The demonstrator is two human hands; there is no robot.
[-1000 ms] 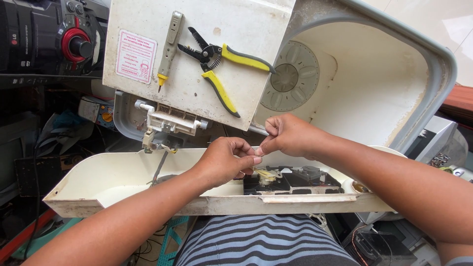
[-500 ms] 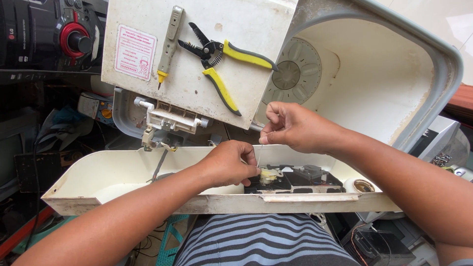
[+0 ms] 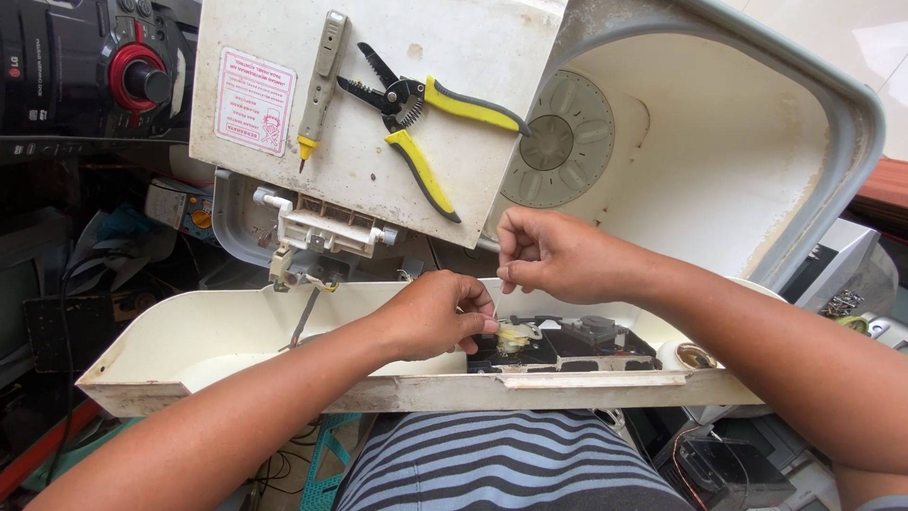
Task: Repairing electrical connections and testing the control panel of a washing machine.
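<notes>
Both hands pinch a thin white wire [image 3: 496, 301]: the left hand [image 3: 430, 314] low by the black timer block [image 3: 567, 345] in the cream plastic panel [image 3: 218, 331], the right hand [image 3: 553, 254] above.

Both hands, left hand [image 3: 430, 317] and right hand [image 3: 558, 255], pinch a thin wire [image 3: 496, 305] above the black timer module [image 3: 567, 343].

On the white lid panel [image 3: 454, 57] in front of me lie my yellow-handled wire strippers [image 3: 421, 123] and, just beside them to the left, a grey tester pen with a yellow tip [image 3: 317, 80]. A pink label [image 3: 253, 101] is stuck near the panel's left edge. Off to the far left stands a black stereo with a red knob [image 3: 132, 76]. My striped shorts [image 3: 492, 464] show below.
</notes>
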